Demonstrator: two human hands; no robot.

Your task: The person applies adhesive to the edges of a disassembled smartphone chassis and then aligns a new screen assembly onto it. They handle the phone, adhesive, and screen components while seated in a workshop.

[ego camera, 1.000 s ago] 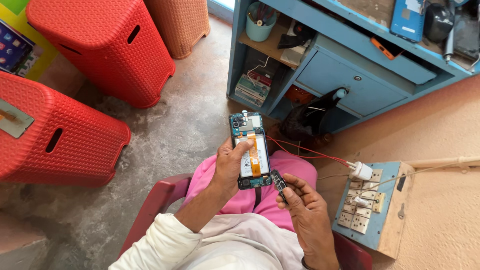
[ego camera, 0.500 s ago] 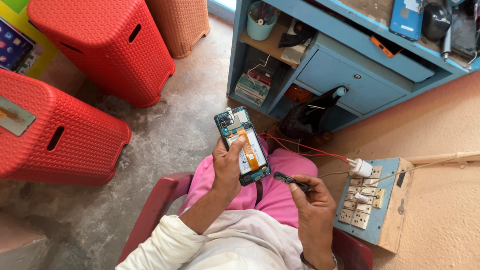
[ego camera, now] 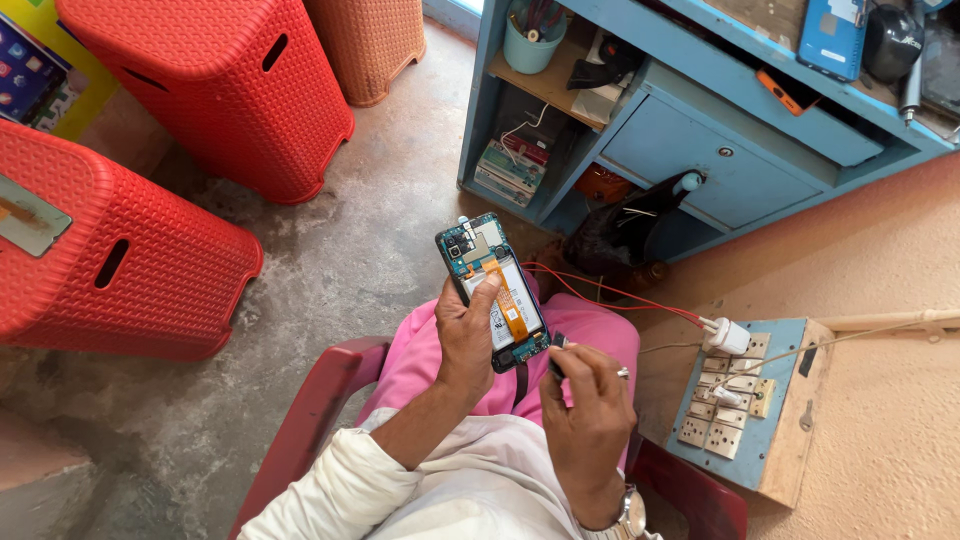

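The left hand (ego camera: 465,335) is wrapped around an opened smartphone (ego camera: 492,292) with its back cover off, thumb laid across the battery and orange flex cable, holding it over the lap with its top tilted toward 11 o'clock. The right hand (ego camera: 585,405), at 4 o'clock from the phone, pinches a small dark tool (ego camera: 557,345) whose tip meets the phone's lower corner; wrist bent, watch (ego camera: 630,518) showing. A switchboard (ego camera: 745,405) sits at 3 o'clock.

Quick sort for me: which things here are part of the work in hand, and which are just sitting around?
In hand:
- opened phone, held by left hand
- small dark tool, pinched by right hand

Lying about:
- red stools
- blue shelf unit
- socket board
- white plug
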